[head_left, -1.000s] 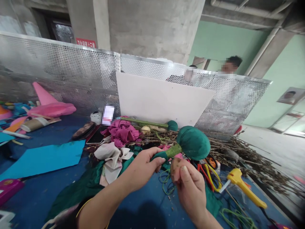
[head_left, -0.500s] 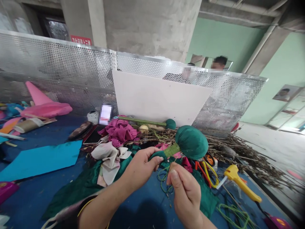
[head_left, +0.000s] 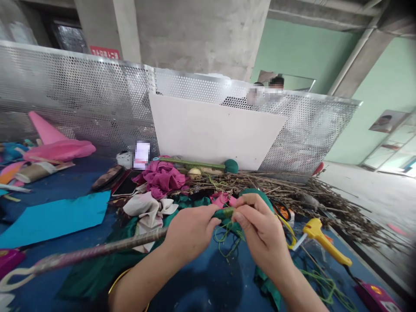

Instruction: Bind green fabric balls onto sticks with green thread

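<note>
Hands meet over the middle of the blue cloth-covered table (head_left: 55, 264). Left hand (head_left: 190, 232) closed around a long stick wrapped in mottled pink-brown tape (head_left: 97, 250), which runs from the fist out toward the lower left. Right hand (head_left: 260, 232) with thumb and fingers pinched shut on the green-wrapped neck (head_left: 225, 212) of the same stick, just past the left knuckles. Round dark-green fabric head (head_left: 258, 193) at the stick's far end mostly hidden behind the right fingers; only its upper edge shows. Loose green string (head_left: 227, 236) hangs in loops beneath both hands.

Around the work: crumpled magenta cloth (head_left: 161, 178) and cream cloth (head_left: 146, 209) beyond the left hand; pile of dry brown twigs (head_left: 312, 197) stretching to the right; yellow glue gun (head_left: 325, 240) lying near the right wrist; light blue paper sheet (head_left: 55, 216) flat at left; pink cone (head_left: 45, 129) at far left. White board (head_left: 214, 132) leans on the perforated metal screen (head_left: 81, 99)
</note>
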Tool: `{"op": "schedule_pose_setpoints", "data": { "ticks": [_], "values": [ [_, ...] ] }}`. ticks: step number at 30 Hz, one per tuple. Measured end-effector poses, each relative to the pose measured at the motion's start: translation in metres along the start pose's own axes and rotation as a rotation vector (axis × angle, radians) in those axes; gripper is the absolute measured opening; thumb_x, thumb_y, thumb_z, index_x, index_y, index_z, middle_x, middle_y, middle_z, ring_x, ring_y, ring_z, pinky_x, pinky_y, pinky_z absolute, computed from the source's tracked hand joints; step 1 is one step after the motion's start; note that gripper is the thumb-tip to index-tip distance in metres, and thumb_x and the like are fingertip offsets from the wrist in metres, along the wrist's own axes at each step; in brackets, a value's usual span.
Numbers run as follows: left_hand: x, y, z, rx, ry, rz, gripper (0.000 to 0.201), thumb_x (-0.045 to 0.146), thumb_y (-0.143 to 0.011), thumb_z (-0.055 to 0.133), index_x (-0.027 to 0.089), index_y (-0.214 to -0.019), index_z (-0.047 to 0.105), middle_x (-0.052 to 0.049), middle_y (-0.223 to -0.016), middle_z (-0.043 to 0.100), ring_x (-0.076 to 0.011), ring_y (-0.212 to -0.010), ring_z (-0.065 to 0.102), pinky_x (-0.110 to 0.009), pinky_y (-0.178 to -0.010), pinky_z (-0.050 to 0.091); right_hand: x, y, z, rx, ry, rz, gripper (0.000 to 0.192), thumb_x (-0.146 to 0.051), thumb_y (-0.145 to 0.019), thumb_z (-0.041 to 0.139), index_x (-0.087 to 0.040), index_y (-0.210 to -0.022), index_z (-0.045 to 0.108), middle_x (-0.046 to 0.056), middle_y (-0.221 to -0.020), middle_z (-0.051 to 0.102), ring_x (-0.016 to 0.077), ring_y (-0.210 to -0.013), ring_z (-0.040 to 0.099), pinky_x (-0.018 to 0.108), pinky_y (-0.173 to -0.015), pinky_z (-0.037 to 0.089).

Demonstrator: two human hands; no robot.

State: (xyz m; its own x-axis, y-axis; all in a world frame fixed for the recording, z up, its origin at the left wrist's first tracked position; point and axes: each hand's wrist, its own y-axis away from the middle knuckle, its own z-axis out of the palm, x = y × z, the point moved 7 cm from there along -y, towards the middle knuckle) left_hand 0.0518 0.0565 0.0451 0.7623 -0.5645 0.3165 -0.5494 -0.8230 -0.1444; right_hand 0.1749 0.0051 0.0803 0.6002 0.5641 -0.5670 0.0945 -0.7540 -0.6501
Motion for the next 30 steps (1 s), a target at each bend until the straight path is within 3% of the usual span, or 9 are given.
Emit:
{"op": "schedule_pose_setpoints", "data": {
  "ticks": [3, 7, 14, 21, 30],
  "values": [
    [0.008, 0.002, 0.008, -0.038, -0.078, 0.051, 0.021, 0.028, -0.094, 0.043, 0.024, -0.107, 0.059, -0.003, -0.093, 0.071, -0.0252, -0.084, 0.067, -0.031, -0.065, 0.044, 0.009, -0.001, -0.003, -0.027, 0.056, 0.091, 0.03, -0.025, -0.095, 0.045, -0.02, -0.069, 0.059, 0.003, -0.077, 0.051, 0.0134, -0.065, 0.051, 0.024, -0.056, 0.04],
    [0.017, 0.004, 0.014, -0.048, -0.173, 0.121, 0.019, 0.025, -0.093, 0.043, 0.021, -0.105, 0.057, -0.003, -0.089, 0.068, -0.0234, -0.078, 0.067, -0.03, -0.061, 0.045, 0.016, -0.001, -0.003, -0.03, 0.047, 0.152, 0.03, -0.027, -0.094, 0.047, -0.019, -0.069, 0.062, 0.002, -0.074, 0.051, 0.0139, -0.065, 0.051, 0.025, -0.056, 0.04],
    [0.028, 0.008, 0.019, 0.028, -0.366, 0.273, 0.027, 0.018, -0.091, 0.045, 0.018, -0.116, 0.054, -0.004, -0.08, 0.064, -0.0227, -0.067, 0.064, -0.031, -0.054, 0.047, 0.021, -0.002, 0.001, -0.023, 0.107, 0.142, 0.037, -0.029, -0.095, 0.045, -0.02, -0.06, 0.054, 0.002, -0.072, 0.049, 0.0129, -0.061, 0.049, 0.025, -0.052, 0.037],
    [0.039, 0.013, 0.023, 0.14, -0.521, 0.41, 0.032, 0.005, -0.083, 0.046, 0.013, -0.113, 0.055, -0.003, -0.07, 0.058, -0.0223, -0.06, 0.061, -0.032, -0.049, 0.048, 0.026, -0.002, 0.002, -0.046, 0.2, 0.197, 0.034, -0.024, -0.093, 0.049, -0.02, -0.06, 0.053, 0.001, -0.073, 0.051, 0.0119, -0.058, 0.051, 0.024, -0.052, 0.037],
    [0.045, 0.013, 0.024, 0.13, -0.546, 0.419, 0.039, 0.005, -0.084, 0.044, 0.016, -0.122, 0.047, -0.001, -0.07, 0.055, -0.0209, -0.058, 0.059, -0.029, -0.048, 0.045, 0.028, -0.003, -0.001, -0.044, 0.252, 0.21, 0.035, -0.025, -0.092, 0.05, -0.02, -0.058, 0.056, 0.001, -0.072, 0.054, 0.0117, -0.056, 0.053, 0.025, -0.05, 0.037]
  ]
}}
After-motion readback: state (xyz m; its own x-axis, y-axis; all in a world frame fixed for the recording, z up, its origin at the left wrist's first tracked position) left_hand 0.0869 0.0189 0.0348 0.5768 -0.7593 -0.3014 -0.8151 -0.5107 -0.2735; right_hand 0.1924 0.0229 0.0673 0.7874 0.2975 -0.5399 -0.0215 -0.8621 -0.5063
